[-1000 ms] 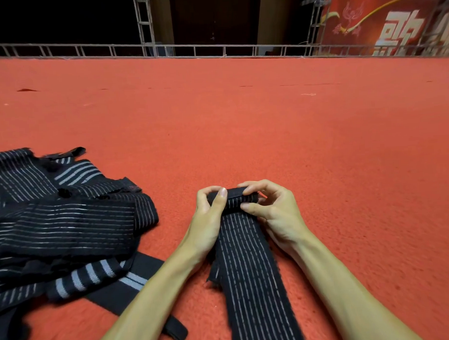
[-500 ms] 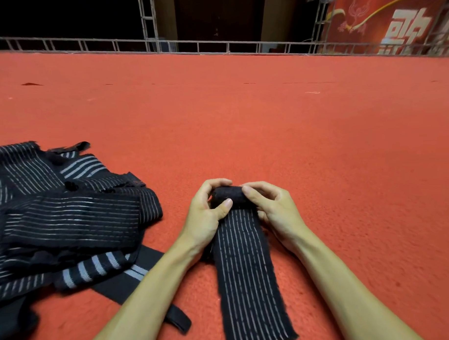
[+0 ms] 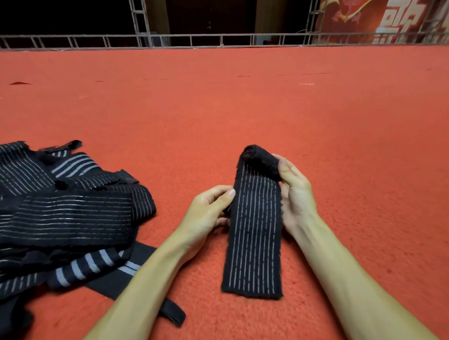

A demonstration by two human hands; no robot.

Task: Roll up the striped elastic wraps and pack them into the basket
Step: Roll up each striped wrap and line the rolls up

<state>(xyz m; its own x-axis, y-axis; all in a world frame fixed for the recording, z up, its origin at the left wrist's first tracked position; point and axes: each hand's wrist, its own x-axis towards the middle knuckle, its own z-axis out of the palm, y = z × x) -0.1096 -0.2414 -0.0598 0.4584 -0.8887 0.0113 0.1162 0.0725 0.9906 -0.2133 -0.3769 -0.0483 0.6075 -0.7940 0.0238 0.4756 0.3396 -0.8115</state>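
A black elastic wrap with thin white stripes [image 3: 253, 232] lies lengthwise on the red carpet in front of me. Its far end is wound into a small roll [image 3: 260, 161] lifted off the carpet. My right hand [image 3: 295, 192] grips that roll from the right, thumb on its end. My left hand [image 3: 209, 208] pinches the flat strip's left edge just below the roll. The strip's near end rests flat on the carpet. No basket is in view.
A heap of more black striped wraps [image 3: 57, 216] lies on the carpet to my left, with a black strap [image 3: 151, 294] trailing from under it toward my left forearm. A metal railing [image 3: 213, 39] and a red banner [image 3: 391, 14] stand far back.
The roll has grown and been lifted off the carpet, tilting to the right in my right hand. My left hand has slid down from the roll to the strip's edge. The loose strip is shorter.
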